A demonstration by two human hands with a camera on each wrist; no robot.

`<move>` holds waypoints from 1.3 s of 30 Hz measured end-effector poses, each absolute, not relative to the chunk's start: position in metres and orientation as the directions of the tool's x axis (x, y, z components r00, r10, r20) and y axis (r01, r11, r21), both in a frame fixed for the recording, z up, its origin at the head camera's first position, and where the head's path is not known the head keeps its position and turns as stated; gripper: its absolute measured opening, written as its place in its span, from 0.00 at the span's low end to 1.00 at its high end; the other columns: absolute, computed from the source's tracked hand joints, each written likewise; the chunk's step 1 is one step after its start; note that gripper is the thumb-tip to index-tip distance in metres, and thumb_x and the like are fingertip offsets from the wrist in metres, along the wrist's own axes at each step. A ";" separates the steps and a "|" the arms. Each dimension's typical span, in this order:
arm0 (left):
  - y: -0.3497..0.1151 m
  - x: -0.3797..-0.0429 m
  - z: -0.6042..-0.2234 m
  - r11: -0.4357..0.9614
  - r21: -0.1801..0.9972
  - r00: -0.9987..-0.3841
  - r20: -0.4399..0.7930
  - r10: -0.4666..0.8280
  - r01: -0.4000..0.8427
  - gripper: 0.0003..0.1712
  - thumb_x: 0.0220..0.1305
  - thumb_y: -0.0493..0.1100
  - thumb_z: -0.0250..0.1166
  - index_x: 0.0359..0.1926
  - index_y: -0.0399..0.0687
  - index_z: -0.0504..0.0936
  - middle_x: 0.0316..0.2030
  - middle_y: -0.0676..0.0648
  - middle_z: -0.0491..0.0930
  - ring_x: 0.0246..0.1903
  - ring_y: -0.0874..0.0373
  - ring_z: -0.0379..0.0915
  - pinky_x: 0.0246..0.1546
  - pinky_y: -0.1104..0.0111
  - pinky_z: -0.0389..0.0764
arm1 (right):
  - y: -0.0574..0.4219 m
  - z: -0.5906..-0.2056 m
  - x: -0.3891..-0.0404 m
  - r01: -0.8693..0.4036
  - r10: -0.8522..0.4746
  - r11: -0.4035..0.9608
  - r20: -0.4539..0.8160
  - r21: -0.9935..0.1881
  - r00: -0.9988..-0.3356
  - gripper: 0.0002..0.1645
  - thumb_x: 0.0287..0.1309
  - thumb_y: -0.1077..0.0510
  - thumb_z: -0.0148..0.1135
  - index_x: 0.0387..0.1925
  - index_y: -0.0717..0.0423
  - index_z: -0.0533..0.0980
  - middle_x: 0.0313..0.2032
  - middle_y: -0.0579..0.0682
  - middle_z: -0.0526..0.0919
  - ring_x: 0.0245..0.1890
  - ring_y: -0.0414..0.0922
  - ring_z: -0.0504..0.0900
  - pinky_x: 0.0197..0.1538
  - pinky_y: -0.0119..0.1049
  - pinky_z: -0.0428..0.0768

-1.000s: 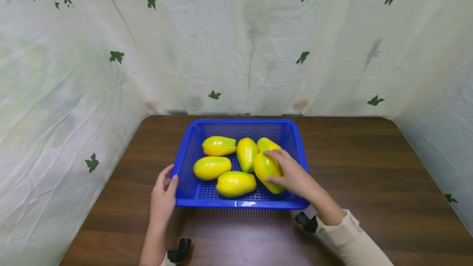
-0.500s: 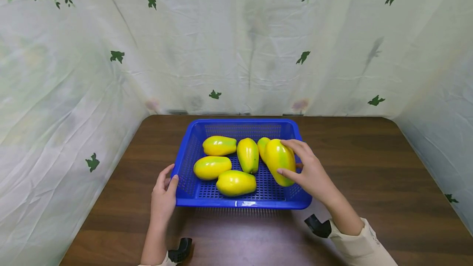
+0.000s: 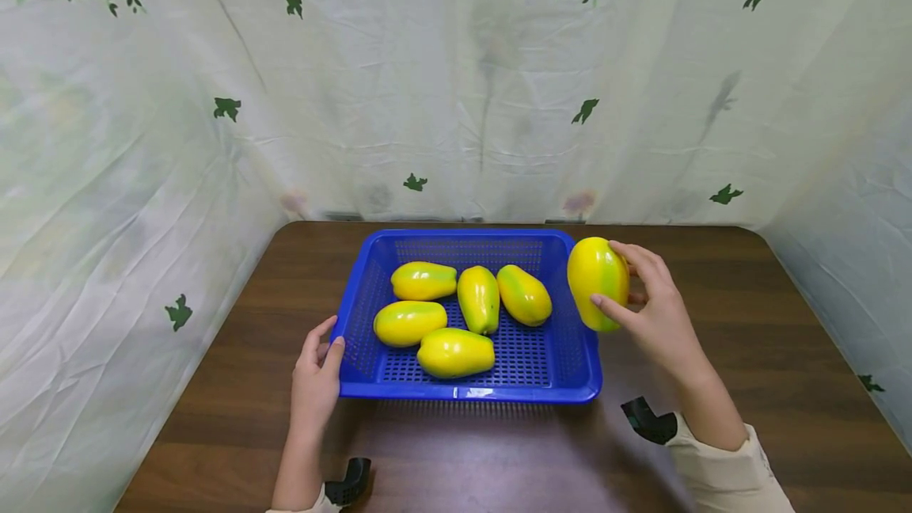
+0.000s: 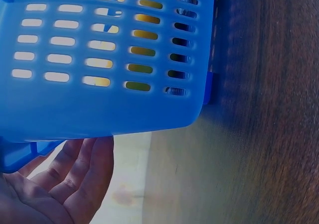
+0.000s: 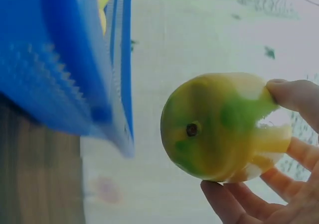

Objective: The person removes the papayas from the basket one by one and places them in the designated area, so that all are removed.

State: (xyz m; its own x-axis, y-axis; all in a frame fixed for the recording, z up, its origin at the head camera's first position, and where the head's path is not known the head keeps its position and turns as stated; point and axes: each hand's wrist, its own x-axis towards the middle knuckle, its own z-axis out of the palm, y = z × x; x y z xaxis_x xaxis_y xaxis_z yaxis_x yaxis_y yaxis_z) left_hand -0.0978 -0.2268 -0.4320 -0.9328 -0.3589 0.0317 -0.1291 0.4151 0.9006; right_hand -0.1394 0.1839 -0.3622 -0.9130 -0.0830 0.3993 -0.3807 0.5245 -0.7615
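Observation:
A yellow-green papaya (image 3: 595, 275) is held by my right hand (image 3: 659, 319), thumb on its near side and fingers around the far side. It hangs up beside the basket's right rim. In the right wrist view the papaya's (image 5: 209, 129) dark stem spot faces the camera. The blue plastic basket (image 3: 466, 234) has perforated walls and carries several more papayas (image 3: 456, 353). At its left side, my left hand (image 3: 316, 378) grips the rim with the thumb on top; the left wrist view shows its fingers (image 4: 94, 169) against the basket's edge.
The basket stands on a brown wooden table (image 3: 712, 355), which extends out to both sides. A pale leaf-printed curtain (image 3: 456, 101) encloses the table at the back and sides. Black wrist mounts (image 3: 648, 422) stick out by both sleeves.
The right hand has lifted the papaya from the basket's right part and carried it up and right, past the rim. The papaya behind it is now uncovered. The left hand stays put.

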 end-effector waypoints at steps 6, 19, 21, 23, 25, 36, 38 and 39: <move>-0.226 -0.097 -0.431 0.415 0.901 -0.934 0.033 -0.355 -0.126 0.22 0.67 0.49 0.47 0.60 0.53 0.66 0.38 0.38 0.75 0.35 0.49 0.72 0.32 0.66 0.72 | 0.201 -0.371 -0.147 -0.338 -0.016 0.534 0.391 -0.775 -0.920 0.39 0.47 0.62 0.67 0.62 0.52 0.63 0.58 0.54 0.60 0.46 0.48 0.63 0.37 0.21 0.70; -0.227 -0.097 -0.431 0.409 0.903 -0.936 0.022 -0.352 -0.132 0.22 0.68 0.51 0.46 0.61 0.54 0.65 0.39 0.38 0.75 0.35 0.49 0.71 0.34 0.66 0.72 | 0.225 -0.411 -0.170 -0.169 0.020 0.530 0.211 -0.831 -0.977 0.38 0.53 0.56 0.62 0.64 0.54 0.58 0.60 0.61 0.56 0.48 0.60 0.63 0.36 0.45 0.73; -0.227 -0.097 -0.431 0.404 0.905 -0.936 0.017 -0.351 -0.135 0.22 0.67 0.51 0.46 0.61 0.55 0.65 0.40 0.38 0.75 0.36 0.49 0.71 0.34 0.66 0.72 | 0.227 -0.418 -0.174 -0.134 0.009 0.520 0.163 -0.843 -0.987 0.39 0.54 0.54 0.61 0.65 0.54 0.57 0.60 0.63 0.55 0.49 0.62 0.63 0.38 0.49 0.72; -0.226 -0.097 -0.431 0.399 0.907 -0.937 0.012 -0.349 -0.137 0.22 0.67 0.51 0.47 0.61 0.55 0.65 0.40 0.38 0.75 0.36 0.49 0.71 0.34 0.66 0.72 | 0.230 -0.425 -0.178 -0.103 -0.001 0.511 0.120 -0.853 -0.993 0.39 0.55 0.53 0.60 0.66 0.54 0.55 0.60 0.63 0.54 0.50 0.62 0.62 0.40 0.50 0.72; -0.226 -0.097 -0.432 0.395 0.908 -0.937 0.009 -0.348 -0.138 0.22 0.67 0.51 0.47 0.61 0.55 0.65 0.40 0.38 0.75 0.36 0.49 0.71 0.34 0.66 0.72 | 0.233 -0.433 -0.182 -0.080 -0.009 0.506 0.088 -0.859 -0.996 0.40 0.56 0.52 0.59 0.66 0.54 0.55 0.60 0.64 0.54 0.51 0.62 0.62 0.41 0.50 0.72; -0.226 -0.097 -0.432 0.393 0.908 -0.937 0.004 -0.350 -0.143 0.23 0.67 0.51 0.46 0.61 0.54 0.65 0.40 0.38 0.74 0.36 0.49 0.71 0.34 0.67 0.72 | 0.237 -0.457 -0.191 -0.013 -0.013 0.496 0.007 -0.868 -1.000 0.41 0.55 0.49 0.59 0.66 0.57 0.54 0.59 0.66 0.53 0.50 0.62 0.63 0.41 0.46 0.71; -0.226 -0.098 -0.432 0.392 0.909 -0.937 0.007 -0.350 -0.139 0.22 0.67 0.51 0.47 0.61 0.54 0.65 0.40 0.38 0.75 0.36 0.49 0.71 0.34 0.67 0.73 | 0.237 -0.459 -0.192 -0.007 -0.014 0.500 0.001 -0.866 -1.000 0.41 0.55 0.49 0.59 0.66 0.58 0.54 0.59 0.66 0.53 0.50 0.62 0.63 0.43 0.48 0.71; -0.226 -0.098 -0.432 0.391 0.910 -0.936 0.009 -0.351 -0.138 0.22 0.67 0.51 0.47 0.61 0.54 0.65 0.40 0.38 0.75 0.36 0.49 0.71 0.34 0.67 0.73 | 0.237 -0.460 -0.192 -0.006 -0.015 0.503 -0.002 -0.864 -1.000 0.41 0.55 0.49 0.59 0.66 0.58 0.54 0.59 0.67 0.53 0.51 0.62 0.63 0.43 0.48 0.70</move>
State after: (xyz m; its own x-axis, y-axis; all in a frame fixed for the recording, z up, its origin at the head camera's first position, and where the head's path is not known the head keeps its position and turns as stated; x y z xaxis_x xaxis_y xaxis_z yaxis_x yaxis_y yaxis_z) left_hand -0.0978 -0.2264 -0.4324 -0.9363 -0.3511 0.0092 -0.1378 0.3913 0.9099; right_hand -0.1915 0.2373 -0.4597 -0.9999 -0.0153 -0.0019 -0.0061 0.5027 -0.8644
